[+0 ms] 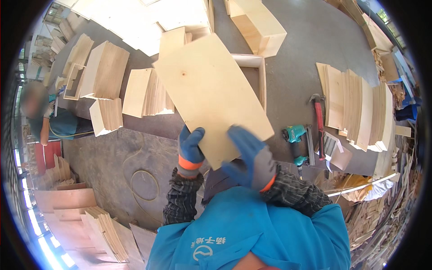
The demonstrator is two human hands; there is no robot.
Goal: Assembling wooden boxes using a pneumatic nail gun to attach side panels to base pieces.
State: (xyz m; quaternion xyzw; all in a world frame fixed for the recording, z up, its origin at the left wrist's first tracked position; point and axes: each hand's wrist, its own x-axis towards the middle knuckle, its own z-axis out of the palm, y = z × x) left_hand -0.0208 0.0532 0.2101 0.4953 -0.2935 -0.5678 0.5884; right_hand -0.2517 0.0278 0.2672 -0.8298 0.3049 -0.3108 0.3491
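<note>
A pale rectangular wooden board (216,94) is held up slantwise in front of me, above the grey work table (292,81). My left hand (191,148), in a blue glove with an orange cuff, grips its near left edge, thumb on top. My right hand (252,159), gloved in blue and grey, lies over the near right edge. Its fingers are stretched out on the board's face and its thumb stands apart, slightly smeared by motion. Partly hidden beneath the board is an open wooden frame (262,81).
Right of me lie a teal nail gun (295,134) and a red-handled hammer (319,121), beside a row of boards (355,108). More board stacks (105,69) stand left. A wooden box (258,29) sits at the back. A hose (144,184) coils on the floor; a person (58,119) stands far left.
</note>
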